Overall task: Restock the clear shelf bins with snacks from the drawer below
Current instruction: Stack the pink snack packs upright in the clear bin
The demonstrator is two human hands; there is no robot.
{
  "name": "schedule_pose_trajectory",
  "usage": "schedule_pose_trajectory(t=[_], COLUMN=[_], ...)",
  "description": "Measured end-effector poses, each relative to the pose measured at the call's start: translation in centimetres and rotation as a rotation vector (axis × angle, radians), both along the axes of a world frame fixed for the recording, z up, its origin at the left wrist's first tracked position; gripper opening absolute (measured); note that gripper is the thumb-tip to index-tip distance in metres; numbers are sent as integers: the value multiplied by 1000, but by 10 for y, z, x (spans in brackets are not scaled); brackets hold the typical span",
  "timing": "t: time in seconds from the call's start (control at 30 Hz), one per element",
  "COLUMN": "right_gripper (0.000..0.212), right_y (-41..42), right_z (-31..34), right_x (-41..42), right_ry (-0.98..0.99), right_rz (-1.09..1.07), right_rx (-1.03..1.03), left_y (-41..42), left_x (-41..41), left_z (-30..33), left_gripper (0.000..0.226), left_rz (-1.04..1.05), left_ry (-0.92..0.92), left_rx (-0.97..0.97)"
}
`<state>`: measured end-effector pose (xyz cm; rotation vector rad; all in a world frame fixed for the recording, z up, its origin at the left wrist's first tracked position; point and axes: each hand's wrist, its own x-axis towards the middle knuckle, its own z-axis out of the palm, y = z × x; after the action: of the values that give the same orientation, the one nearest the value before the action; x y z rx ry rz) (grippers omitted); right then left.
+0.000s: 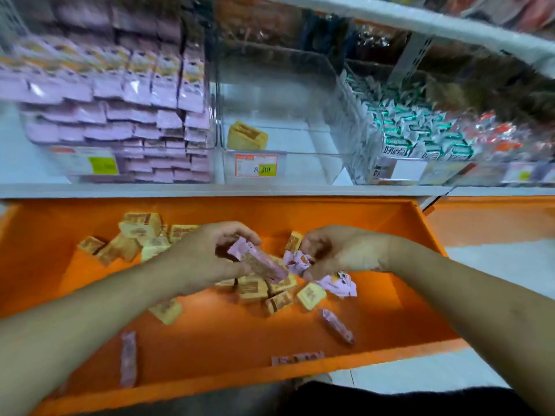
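The orange drawer point(345, 217) stands pulled out below the shelf, with several yellow snack packs point(141, 226) and loose pink packs point(129, 358) scattered in it. My left hand point(207, 253) grips a pink snack pack point(261, 262) above the drawer's middle. My right hand point(339, 250) pinches other pink packs point(295, 261), and one more pink pack point(341, 283) lies under that hand. On the shelf, the left clear bin point(120, 115) is stacked full of pink packs. The middle clear bin point(282, 151) holds only a small pile of yellow packs point(247, 136).
A right clear bin point(405, 139) holds white and green packets, with red packets point(504, 136) beyond it. Price tags hang on the bin fronts, one on the middle bin point(256, 165). A white upper shelf point(420, 19) runs overhead. Pale floor shows at the right.
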<state>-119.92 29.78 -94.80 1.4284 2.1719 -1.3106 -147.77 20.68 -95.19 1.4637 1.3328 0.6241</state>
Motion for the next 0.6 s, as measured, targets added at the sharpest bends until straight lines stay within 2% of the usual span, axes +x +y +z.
schedule_pose_trajectory(t=[0.07, 0.13, 0.23, 0.33, 0.43, 0.6], right_gripper=[26, 34, 37, 45, 52, 59], right_y=[-8, -21, -45, -66, -76, -82], right_z=[44, 75, 96, 122, 130, 136], right_x=[-26, -48, -78, -113, -138, -162], right_ry=[85, 256, 484, 611, 636, 745], right_rz=[-45, -117, -189, -239, -260, -409], right_rx=[55, 94, 78, 110, 133, 156], left_y=[-7, -13, -25, -37, -43, -47], left_x=[-22, -42, -62, -71, -79, -82], left_z=[33, 62, 93, 116, 127, 139], left_gripper=[42, 42, 18, 15, 31, 51], left_rz=[64, 104, 195, 287, 361, 442], left_ry=[-27, -85, -149, -263, -393, -331], left_rx=[30, 80, 152, 177, 73, 12])
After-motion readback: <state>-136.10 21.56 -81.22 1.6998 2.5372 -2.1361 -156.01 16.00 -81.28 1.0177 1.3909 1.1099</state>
